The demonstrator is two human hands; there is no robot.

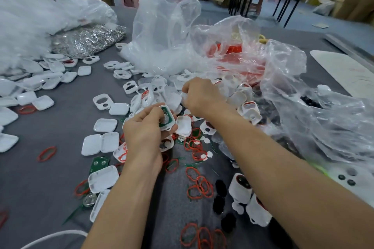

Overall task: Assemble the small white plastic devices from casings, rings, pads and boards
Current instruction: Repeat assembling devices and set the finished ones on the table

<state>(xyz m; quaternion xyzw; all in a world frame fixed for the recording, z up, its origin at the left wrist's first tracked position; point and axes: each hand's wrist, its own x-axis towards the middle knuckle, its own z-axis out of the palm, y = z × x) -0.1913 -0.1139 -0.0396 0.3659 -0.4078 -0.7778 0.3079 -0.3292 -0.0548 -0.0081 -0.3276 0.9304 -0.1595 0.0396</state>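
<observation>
Plastic bags [168,32] behind scattered casings [105,125]

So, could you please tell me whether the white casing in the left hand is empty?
No, a green board sits inside the white casing that the left hand holds.

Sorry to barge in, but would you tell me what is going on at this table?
A person is assembling small white devices. The left hand grips an open casing with a green board seated inside. The right hand, fingers curled, is at the pile of casings by the plastic bags; whether it holds a part is unclear. Loose red rings and black pads lie on the grey table.
</observation>
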